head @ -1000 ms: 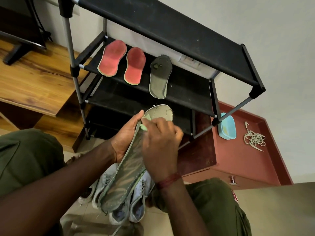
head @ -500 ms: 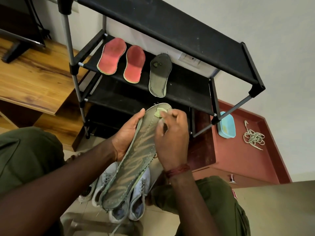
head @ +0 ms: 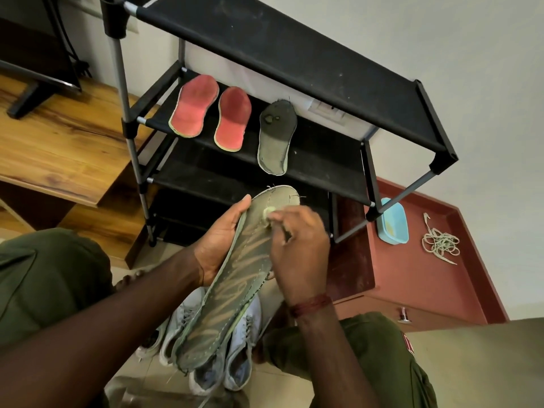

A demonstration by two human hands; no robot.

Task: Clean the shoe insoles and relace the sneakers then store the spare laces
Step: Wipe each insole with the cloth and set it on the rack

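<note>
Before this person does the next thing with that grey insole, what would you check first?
1. Grip: left hand clasps the held insole by its edge: ok.
2. Wipe: right hand pinches the pale wipe against the insole's upper end: ok.
3. Held insole clean all over: cannot tell; streaks show.
4. Free space on the rack shelf beside the other grey insole: ok.
5. Spare laces stored: not ok; they lie loose on the red cabinet.
</note>
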